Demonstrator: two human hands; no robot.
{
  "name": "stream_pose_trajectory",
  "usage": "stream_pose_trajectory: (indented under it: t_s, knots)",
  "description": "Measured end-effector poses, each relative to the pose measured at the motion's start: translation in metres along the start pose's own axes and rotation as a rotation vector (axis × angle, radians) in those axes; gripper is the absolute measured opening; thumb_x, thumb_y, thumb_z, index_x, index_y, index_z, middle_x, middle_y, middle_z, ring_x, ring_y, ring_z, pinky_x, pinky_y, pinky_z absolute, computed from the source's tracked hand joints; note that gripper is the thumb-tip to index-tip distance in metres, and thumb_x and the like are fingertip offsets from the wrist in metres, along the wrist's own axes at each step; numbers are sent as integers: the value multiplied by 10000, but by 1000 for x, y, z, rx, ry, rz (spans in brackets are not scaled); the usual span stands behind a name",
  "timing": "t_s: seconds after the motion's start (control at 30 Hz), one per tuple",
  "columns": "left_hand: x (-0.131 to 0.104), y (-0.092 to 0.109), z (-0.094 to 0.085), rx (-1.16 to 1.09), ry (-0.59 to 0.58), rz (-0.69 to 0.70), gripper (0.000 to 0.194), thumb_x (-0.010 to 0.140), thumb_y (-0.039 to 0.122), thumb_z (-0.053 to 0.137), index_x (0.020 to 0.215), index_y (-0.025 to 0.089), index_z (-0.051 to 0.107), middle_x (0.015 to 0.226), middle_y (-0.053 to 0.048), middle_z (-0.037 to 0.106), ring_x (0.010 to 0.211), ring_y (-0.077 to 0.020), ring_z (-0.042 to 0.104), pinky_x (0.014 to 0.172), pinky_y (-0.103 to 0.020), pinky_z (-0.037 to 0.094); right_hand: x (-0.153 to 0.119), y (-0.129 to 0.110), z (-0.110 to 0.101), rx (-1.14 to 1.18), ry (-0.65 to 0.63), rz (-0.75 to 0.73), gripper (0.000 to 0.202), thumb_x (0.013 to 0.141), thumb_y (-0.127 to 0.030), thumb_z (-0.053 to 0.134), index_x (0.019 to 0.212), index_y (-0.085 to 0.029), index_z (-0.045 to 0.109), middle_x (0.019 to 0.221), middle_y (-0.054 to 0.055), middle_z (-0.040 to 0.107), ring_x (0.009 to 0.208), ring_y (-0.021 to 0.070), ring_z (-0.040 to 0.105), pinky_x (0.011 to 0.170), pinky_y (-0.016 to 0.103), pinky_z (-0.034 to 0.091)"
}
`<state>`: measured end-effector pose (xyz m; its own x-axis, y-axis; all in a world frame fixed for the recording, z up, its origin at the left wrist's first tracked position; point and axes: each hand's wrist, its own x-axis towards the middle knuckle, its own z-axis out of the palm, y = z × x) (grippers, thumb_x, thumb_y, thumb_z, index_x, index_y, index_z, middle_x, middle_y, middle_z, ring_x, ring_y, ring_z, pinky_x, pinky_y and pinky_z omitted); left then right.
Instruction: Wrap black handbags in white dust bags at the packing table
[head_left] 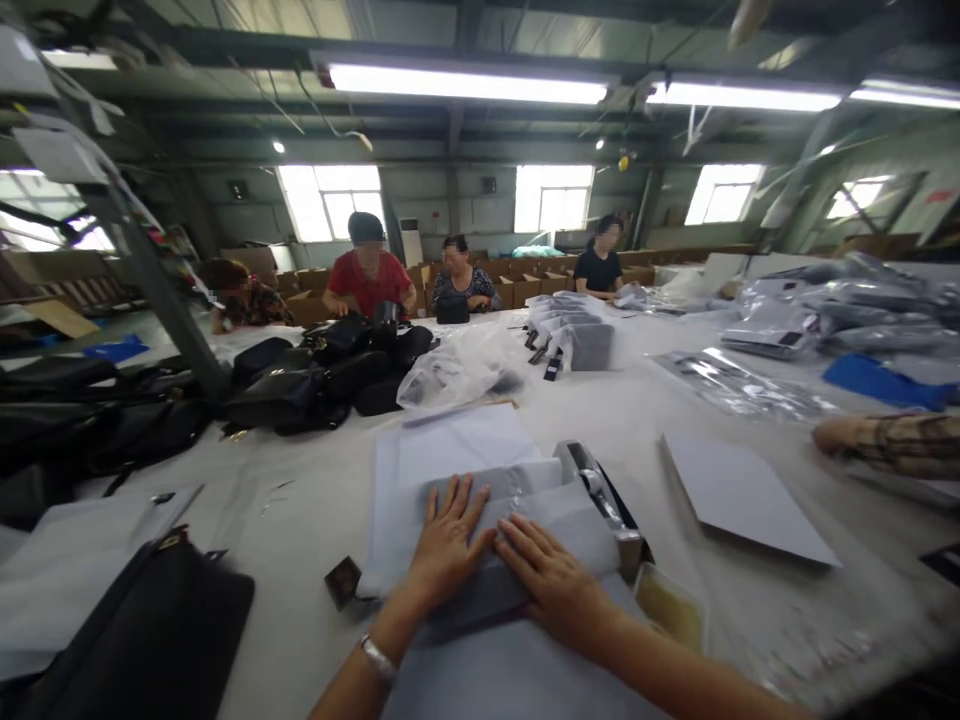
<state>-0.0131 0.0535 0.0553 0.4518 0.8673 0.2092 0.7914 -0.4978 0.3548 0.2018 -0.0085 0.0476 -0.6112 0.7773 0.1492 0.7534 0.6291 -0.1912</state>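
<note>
My left hand (454,540) lies flat with fingers spread on a bundle wrapped in thin white paper (577,520). Beside it, my right hand (551,575) presses on the same bundle, fingers stretched out, its tips close to my left thumb. A dark shape shows through the paper; what is inside I cannot make out. A small dark tag (343,582) sticks out at the bundle's left. More white sheets (465,435) lie under and behind it. Just right of the bundle stands a tape dispenser (596,490), and nearer me a small dish with yellowish contents (671,610).
Black bags (300,385) are heaped at the left, with a large black bag (165,630) near me. Wrapped bundles (589,345) stand in a row ahead. A white board (742,500) lies to the right, near another person's hand (836,438). Several people work across the table.
</note>
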Motion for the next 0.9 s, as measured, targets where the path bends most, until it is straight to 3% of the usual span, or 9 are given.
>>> stream_pose_trajectory:
  t_s: [0.1, 0.23, 0.33, 0.43, 0.6, 0.77, 0.9]
  knots:
    - [3, -9, -26, -278, 59, -110, 588, 990, 540, 261, 1496, 251, 340, 1562, -77, 344, 1458, -236, 276, 1188, -514, 214, 12, 1, -20, 46, -49, 1, 807, 734, -131, 653, 1492, -151, 376, 1575, 133, 287, 1460, 316, 226, 1193, 470, 259]
    - [-4, -22, -76, -443, 266, -259, 588, 972, 567, 308, 1460, 256, 408, 1539, -37, 404, 1436, -205, 333, 1192, -424, 252, 47, 16, -71, 98, -39, -34, 746, 788, -310, 696, 1465, -162, 423, 1521, 152, 397, 1404, 320, 353, 1159, 473, 311]
    - [-5, -35, -95, -412, 289, -310, 602, 961, 585, 327, 1446, 245, 433, 1526, -36, 425, 1435, -212, 336, 1202, -419, 224, 88, 49, -103, 23, 147, 0, 637, 844, -386, 668, 1426, -208, 478, 1525, 131, 397, 1415, 316, 332, 1174, 505, 248]
    - [5, -47, -92, -431, 242, -365, 636, 961, 587, 324, 1489, 235, 360, 1555, -46, 373, 1445, -216, 311, 1202, -409, 223, 126, 92, -112, 9, 294, 74, 733, 822, -495, 680, 1456, -224, 431, 1549, 133, 351, 1442, 344, 261, 1177, 556, 191]
    - [34, -55, -74, -485, 252, -411, 705, 941, 549, 426, 1535, 217, 241, 1582, -68, 305, 1448, -231, 291, 1184, -389, 264, 155, 144, -85, 342, 176, 92, 874, 760, -502, 723, 1493, -212, 345, 1457, 134, 487, 1333, 302, 461, 1091, 453, 388]
    - [53, -48, -67, -441, 285, -505, 691, 940, 456, 468, 1544, 247, 205, 1477, -90, 484, 1343, -289, 472, 1080, -453, 404, 164, 158, -69, 501, 282, 162, 586, 746, -437, 720, 1280, -236, 586, 1178, 45, 691, 1074, 270, 641, 942, 391, 494]
    - [91, -28, -64, -472, 279, -445, 656, 947, 396, 456, 1540, 234, 226, 1463, -89, 503, 1331, -286, 488, 1080, -439, 398, 153, 187, -90, 485, 369, 223, 518, 717, -476, 722, 1178, -248, 657, 1077, 15, 728, 994, 266, 663, 891, 362, 505]
